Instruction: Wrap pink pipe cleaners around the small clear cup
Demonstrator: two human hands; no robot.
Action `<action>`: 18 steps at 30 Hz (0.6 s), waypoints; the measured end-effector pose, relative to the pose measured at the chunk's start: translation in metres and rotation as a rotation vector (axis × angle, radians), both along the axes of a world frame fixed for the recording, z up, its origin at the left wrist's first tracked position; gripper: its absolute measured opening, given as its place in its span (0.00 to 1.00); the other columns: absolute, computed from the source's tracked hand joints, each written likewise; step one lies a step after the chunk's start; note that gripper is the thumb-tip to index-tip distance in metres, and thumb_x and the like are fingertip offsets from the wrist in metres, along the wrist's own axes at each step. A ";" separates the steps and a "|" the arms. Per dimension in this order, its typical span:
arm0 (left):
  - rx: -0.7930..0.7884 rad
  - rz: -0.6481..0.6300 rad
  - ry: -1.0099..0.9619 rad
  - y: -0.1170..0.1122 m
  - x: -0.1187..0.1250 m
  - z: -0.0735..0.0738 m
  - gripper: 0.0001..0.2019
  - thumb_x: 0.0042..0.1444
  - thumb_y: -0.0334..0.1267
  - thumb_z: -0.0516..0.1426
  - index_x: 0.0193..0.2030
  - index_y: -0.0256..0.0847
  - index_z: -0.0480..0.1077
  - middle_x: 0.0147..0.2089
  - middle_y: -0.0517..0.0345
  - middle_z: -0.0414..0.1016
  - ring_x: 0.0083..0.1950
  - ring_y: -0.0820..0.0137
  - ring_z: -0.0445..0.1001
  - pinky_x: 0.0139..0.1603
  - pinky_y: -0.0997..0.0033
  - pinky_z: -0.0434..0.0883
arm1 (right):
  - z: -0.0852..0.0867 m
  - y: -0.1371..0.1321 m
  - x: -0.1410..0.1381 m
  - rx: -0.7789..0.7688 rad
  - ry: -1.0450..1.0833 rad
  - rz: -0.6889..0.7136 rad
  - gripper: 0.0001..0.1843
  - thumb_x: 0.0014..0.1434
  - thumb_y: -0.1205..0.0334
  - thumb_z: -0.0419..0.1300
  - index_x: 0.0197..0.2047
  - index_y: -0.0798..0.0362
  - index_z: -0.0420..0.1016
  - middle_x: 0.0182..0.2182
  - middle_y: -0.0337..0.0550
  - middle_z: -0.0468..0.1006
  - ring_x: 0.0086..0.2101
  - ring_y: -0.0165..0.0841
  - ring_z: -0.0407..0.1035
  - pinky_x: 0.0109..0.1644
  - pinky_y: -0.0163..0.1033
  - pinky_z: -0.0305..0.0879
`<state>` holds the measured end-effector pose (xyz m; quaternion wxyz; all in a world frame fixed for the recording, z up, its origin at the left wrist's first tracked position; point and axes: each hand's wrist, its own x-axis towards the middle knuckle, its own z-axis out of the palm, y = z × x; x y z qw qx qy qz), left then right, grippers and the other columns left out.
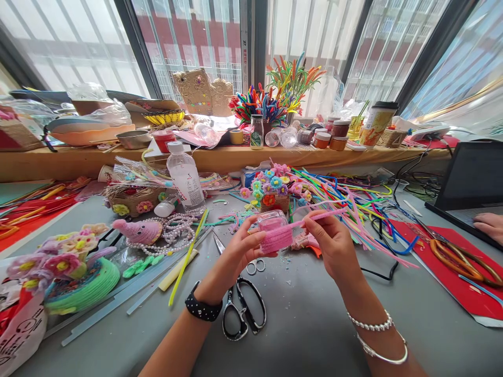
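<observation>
My left hand (242,247) is closed around a small clear jar (272,220) whose lower part is wrapped in a coil of pink pipe cleaner (276,239). My right hand (329,238) pinches the free end of that pink pipe cleaner, which runs up to the right towards a pile of coloured pipe cleaners (353,201). Both hands hover above the grey table (306,314). Black-handled scissors (240,303) lie on the table just under my left wrist.
A plastic water bottle (185,178), a basket of pipe-cleaner flowers (271,191) and a pink knitted figure with pearl beads (143,231) lie behind. Green flower basket (74,277) at left. Another person's hand (489,225) rests at a laptop (471,183) at right. Pliers (451,251) lie on red paper.
</observation>
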<state>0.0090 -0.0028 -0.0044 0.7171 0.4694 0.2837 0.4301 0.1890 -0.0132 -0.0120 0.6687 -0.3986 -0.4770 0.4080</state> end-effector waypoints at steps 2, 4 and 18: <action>-0.001 0.000 0.003 0.000 0.000 0.000 0.26 0.50 0.41 0.59 0.55 0.38 0.59 0.52 0.44 0.70 0.44 0.60 0.74 0.39 0.65 0.72 | 0.000 0.000 0.000 -0.002 -0.002 -0.002 0.07 0.50 0.58 0.64 0.30 0.51 0.73 0.25 0.36 0.72 0.27 0.27 0.65 0.29 0.32 0.61; -0.004 -0.001 0.003 0.000 0.000 0.001 0.26 0.50 0.41 0.59 0.55 0.38 0.59 0.52 0.44 0.70 0.44 0.60 0.74 0.38 0.65 0.72 | 0.000 0.000 0.000 -0.007 -0.008 -0.002 0.07 0.50 0.58 0.64 0.30 0.51 0.73 0.25 0.36 0.73 0.27 0.28 0.65 0.29 0.32 0.61; -0.015 -0.008 0.032 0.003 -0.001 -0.003 0.29 0.50 0.42 0.59 0.57 0.37 0.55 0.53 0.42 0.69 0.45 0.60 0.74 0.40 0.64 0.72 | 0.001 0.000 -0.001 -0.052 0.102 0.022 0.09 0.46 0.57 0.67 0.30 0.51 0.75 0.24 0.34 0.71 0.26 0.25 0.63 0.29 0.30 0.61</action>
